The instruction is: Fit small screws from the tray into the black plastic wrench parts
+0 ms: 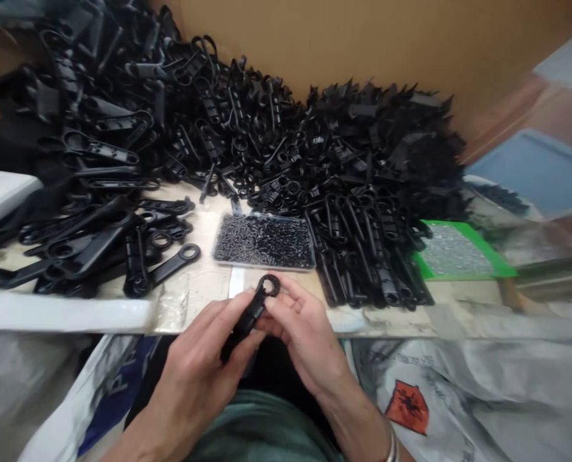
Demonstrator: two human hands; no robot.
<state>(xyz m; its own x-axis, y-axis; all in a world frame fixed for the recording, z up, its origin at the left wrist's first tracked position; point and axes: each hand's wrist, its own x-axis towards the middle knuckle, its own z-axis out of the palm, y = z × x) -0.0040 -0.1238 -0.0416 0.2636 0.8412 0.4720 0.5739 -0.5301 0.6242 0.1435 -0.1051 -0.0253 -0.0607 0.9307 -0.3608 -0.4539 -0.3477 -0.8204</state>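
Observation:
Both hands meet on a black plastic handle part (251,313) with a ring at its upper end, held above the table's front edge. My left hand (208,353) is wrapped round the shank, whose lower end is hidden by the palm. At the ring, the thumb and fingers of my right hand (301,327) pinch its side. Just beyond the hands lies a clear plastic box (264,264) full of small black pieces (266,240). To its left, a similar ringed part (177,262) rests among a loose heap of long black parts (88,247).
A large pile of black parts (208,109) leans against the cardboard wall (363,38). Parts lie in a row (372,256) right of the box. Further right are a green tray (500,263) holding small silvery pieces and a blue lid-like panel (540,167). A white box (4,192) stands left.

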